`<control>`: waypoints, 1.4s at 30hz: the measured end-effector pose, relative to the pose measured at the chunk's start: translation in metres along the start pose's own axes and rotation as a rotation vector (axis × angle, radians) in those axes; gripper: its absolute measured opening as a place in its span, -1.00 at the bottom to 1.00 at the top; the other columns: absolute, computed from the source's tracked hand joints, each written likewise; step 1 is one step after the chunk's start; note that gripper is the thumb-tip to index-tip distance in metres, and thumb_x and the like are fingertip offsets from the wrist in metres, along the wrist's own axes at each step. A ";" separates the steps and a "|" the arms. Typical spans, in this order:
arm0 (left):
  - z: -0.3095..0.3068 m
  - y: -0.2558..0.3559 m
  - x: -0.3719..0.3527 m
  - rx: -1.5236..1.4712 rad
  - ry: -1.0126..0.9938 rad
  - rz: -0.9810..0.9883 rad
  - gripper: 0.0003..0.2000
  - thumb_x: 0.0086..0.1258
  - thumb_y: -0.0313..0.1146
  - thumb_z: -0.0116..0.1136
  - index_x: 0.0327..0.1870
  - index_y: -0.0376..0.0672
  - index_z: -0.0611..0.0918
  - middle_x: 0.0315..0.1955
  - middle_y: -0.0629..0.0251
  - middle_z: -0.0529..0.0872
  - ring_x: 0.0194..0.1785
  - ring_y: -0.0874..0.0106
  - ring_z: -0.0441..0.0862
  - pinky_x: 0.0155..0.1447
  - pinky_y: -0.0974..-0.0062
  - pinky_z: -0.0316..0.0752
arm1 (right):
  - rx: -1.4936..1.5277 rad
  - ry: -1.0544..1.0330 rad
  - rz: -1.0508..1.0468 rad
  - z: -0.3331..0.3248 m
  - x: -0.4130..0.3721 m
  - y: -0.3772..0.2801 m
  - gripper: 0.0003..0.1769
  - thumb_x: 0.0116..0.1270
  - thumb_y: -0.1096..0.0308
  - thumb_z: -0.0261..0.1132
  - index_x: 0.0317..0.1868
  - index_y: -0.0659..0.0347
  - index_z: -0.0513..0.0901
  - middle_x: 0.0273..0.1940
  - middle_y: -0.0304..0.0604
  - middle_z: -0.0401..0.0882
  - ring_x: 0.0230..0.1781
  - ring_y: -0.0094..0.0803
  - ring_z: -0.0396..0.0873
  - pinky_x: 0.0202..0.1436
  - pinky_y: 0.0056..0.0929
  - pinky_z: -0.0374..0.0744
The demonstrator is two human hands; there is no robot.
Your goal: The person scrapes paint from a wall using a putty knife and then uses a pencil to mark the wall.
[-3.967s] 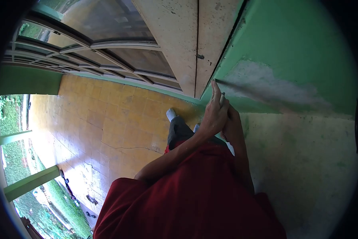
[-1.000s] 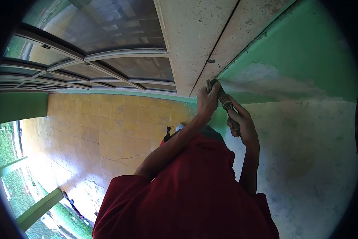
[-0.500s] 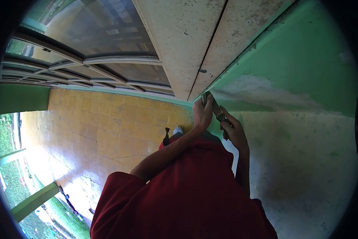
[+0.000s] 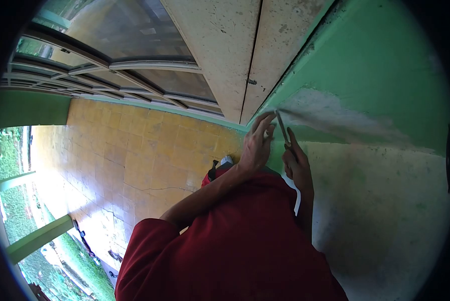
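My right hand (image 4: 297, 165) is closed round the handle of a narrow scraper-like tool (image 4: 282, 126), whose thin blade slants up and left toward the green wall (image 4: 375, 75). My left hand (image 4: 256, 145) is beside the blade, with its fingers stretched toward the blade's tip and its thumb apart from them. Nothing can be made out in the left hand. Just beyond the tip, a whitish patch (image 4: 317, 103) marks the green paint, close to the corner by the worn pale wooden panel (image 4: 265, 60).
Glass panes in a pale frame (image 4: 154, 65) rise at the upper left. Yellow floor tiles (image 4: 129, 145) spread below them. A pale lower wall section (image 4: 375, 200) is at the right. Green posts (image 4: 42, 238) and grass lie at the far left.
My left hand has loosened from its grip near the blade, and its fingers are now straighter. The tool stands more upright and shows its narrow edge. The view has shifted slightly.
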State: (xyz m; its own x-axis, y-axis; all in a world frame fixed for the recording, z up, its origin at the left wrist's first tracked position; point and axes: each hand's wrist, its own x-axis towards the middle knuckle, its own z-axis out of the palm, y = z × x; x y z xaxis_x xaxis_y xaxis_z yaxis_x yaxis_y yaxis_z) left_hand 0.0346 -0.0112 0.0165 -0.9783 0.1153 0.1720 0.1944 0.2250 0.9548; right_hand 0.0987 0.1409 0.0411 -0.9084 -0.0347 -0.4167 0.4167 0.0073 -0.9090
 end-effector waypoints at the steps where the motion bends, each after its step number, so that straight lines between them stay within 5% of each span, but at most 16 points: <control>1: 0.003 0.005 -0.003 0.063 0.074 0.164 -0.62 0.56 -0.40 -0.04 0.35 -0.29 0.42 0.28 -0.04 0.51 0.20 0.08 0.59 0.05 0.36 0.59 | 0.061 -0.017 -0.026 0.004 -0.006 -0.012 -0.36 0.50 0.41 0.07 0.55 0.03 0.17 -0.50 -0.44 0.32 -0.67 -0.75 0.18 -0.62 -0.69 0.23; 2: 0.007 0.010 -0.007 0.065 0.074 0.158 -0.62 0.56 -0.40 -0.04 0.35 -0.29 0.42 0.28 -0.04 0.51 0.20 0.08 0.59 0.05 0.36 0.59 | 0.122 -0.032 -0.051 0.006 -0.011 -0.020 -0.37 0.55 0.37 0.01 0.57 0.06 0.10 -0.57 -0.46 0.28 -0.76 -0.77 0.10 -0.72 -0.70 0.12; 4: 0.014 0.021 -0.015 0.010 -0.087 0.060 -0.41 0.56 -0.41 -0.07 0.55 -0.20 0.07 0.52 -0.07 0.12 0.50 0.01 0.24 0.30 0.30 0.45 | 0.115 -0.032 -0.041 0.007 -0.010 -0.024 -0.39 0.55 0.36 0.01 0.56 0.07 0.12 -0.58 -0.46 0.28 -0.76 -0.77 0.10 -0.73 -0.70 0.12; 10: 0.020 0.037 -0.012 -0.092 -0.119 -0.082 -0.38 0.57 -0.37 -0.11 0.54 -0.32 -0.04 0.53 -0.23 -0.08 0.46 -0.15 0.21 0.37 0.20 0.36 | 0.084 -0.019 0.047 0.004 -0.011 -0.049 -0.46 0.56 0.35 0.02 0.51 0.09 0.26 -0.58 -0.48 0.31 -0.76 -0.79 0.13 -0.73 -0.70 0.14; 18: 0.035 0.045 -0.009 -0.150 -0.079 -0.173 -0.36 0.59 -0.37 -0.15 0.54 -0.33 -0.13 0.52 -0.29 -0.10 0.44 -0.19 0.24 0.34 0.18 0.37 | -0.029 0.037 0.057 0.006 -0.002 -0.047 -0.52 0.55 0.38 -0.01 0.44 0.09 0.39 -0.56 -0.47 0.36 -0.74 -0.77 0.18 -0.72 -0.68 0.17; 20: 0.038 0.040 -0.013 -0.167 -0.076 -0.220 -0.36 0.59 -0.37 -0.15 0.54 -0.34 -0.13 0.52 -0.29 -0.11 0.45 -0.19 0.22 0.34 0.18 0.37 | -0.177 0.079 -0.086 0.005 0.001 -0.024 -0.54 0.55 0.37 -0.03 0.42 0.08 0.41 -0.54 -0.47 0.39 -0.73 -0.77 0.18 -0.71 -0.67 0.19; 24: 0.043 0.035 -0.014 -0.003 0.033 -0.071 -0.36 0.58 -0.35 -0.12 0.54 -0.35 -0.10 0.49 -0.28 0.05 0.38 -0.04 0.40 0.29 0.27 0.41 | -0.068 0.038 0.089 0.004 -0.001 -0.049 -0.54 0.56 0.35 -0.03 0.41 0.09 0.42 -0.52 -0.46 0.41 -0.71 -0.76 0.19 -0.69 -0.65 0.19; 26: 0.042 0.032 -0.010 0.021 0.051 -0.072 -0.36 0.58 -0.36 -0.12 0.54 -0.35 -0.10 0.49 -0.29 0.05 0.35 -0.02 0.44 0.27 0.28 0.43 | -0.006 0.003 -0.034 0.008 0.011 -0.036 -0.53 0.54 0.32 0.03 0.41 0.20 0.41 -0.15 -0.23 0.62 -0.32 -0.55 0.51 -0.26 -0.55 0.50; 28: 0.030 0.038 -0.001 -0.139 -0.013 -0.325 -0.35 0.59 -0.36 -0.13 0.55 -0.35 -0.12 0.51 -0.30 0.00 0.40 -0.03 0.38 0.28 0.30 0.41 | -0.068 0.002 0.035 0.011 0.010 -0.039 -0.53 0.54 0.32 0.03 0.40 0.19 0.41 -0.17 -0.24 0.62 -0.35 -0.58 0.49 -0.29 -0.56 0.48; 31: 0.037 0.037 -0.014 -0.171 -0.054 -0.251 -0.35 0.59 -0.35 -0.13 0.55 -0.34 -0.13 0.52 -0.28 -0.06 0.52 -0.02 0.19 0.38 0.30 0.31 | -0.129 0.014 0.012 0.002 0.002 -0.026 -0.53 0.53 0.32 0.04 0.40 0.18 0.42 -0.26 -0.29 0.59 -0.47 -0.64 0.38 -0.42 -0.55 0.38; 35: 0.047 0.037 -0.016 -0.099 -0.032 -0.147 -0.35 0.59 -0.36 -0.13 0.55 -0.33 -0.14 0.52 -0.28 -0.05 0.49 -0.03 0.24 0.37 0.28 0.31 | -0.066 0.012 0.020 0.001 0.005 -0.037 -0.54 0.52 0.33 0.05 0.38 0.13 0.45 -0.48 -0.44 0.42 -0.69 -0.76 0.17 -0.67 -0.63 0.15; 39: 0.047 0.035 -0.022 -0.073 -0.033 -0.146 -0.34 0.59 -0.37 -0.12 0.55 -0.33 -0.14 0.50 -0.29 0.00 0.48 -0.01 0.26 0.37 0.27 0.31 | -0.216 0.019 0.033 -0.004 0.005 -0.028 -0.53 0.53 0.33 0.04 0.40 0.15 0.43 -0.31 -0.31 0.58 -0.53 -0.66 0.42 -0.51 -0.59 0.40; 41: 0.046 0.036 -0.007 -0.073 -0.017 -0.103 -0.34 0.58 -0.37 -0.11 0.55 -0.32 -0.14 0.48 -0.31 0.08 0.46 0.00 0.30 0.36 0.26 0.33 | -0.248 0.032 -0.346 -0.003 0.025 -0.008 -0.54 0.54 0.31 0.04 0.39 0.17 0.44 -0.20 -0.13 0.66 -0.42 -0.52 0.51 -0.31 -0.46 0.50; 42: 0.041 0.034 -0.004 -0.095 -0.005 -0.216 -0.33 0.58 -0.36 -0.11 0.55 -0.32 -0.14 0.38 -0.33 0.24 0.38 0.00 0.40 0.32 0.26 0.36 | -0.246 0.031 -0.339 0.001 0.021 -0.012 -0.54 0.54 0.31 0.04 0.39 0.17 0.44 -0.20 -0.13 0.66 -0.42 -0.52 0.51 -0.31 -0.46 0.50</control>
State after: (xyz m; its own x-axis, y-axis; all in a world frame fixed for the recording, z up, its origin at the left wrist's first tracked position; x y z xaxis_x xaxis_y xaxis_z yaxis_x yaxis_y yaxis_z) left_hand 0.0484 0.0358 0.0378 -0.9961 0.0793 -0.0399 -0.0274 0.1527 0.9879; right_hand 0.0749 0.1393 0.0438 -0.9949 -0.0465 -0.0900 0.0764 0.2391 -0.9680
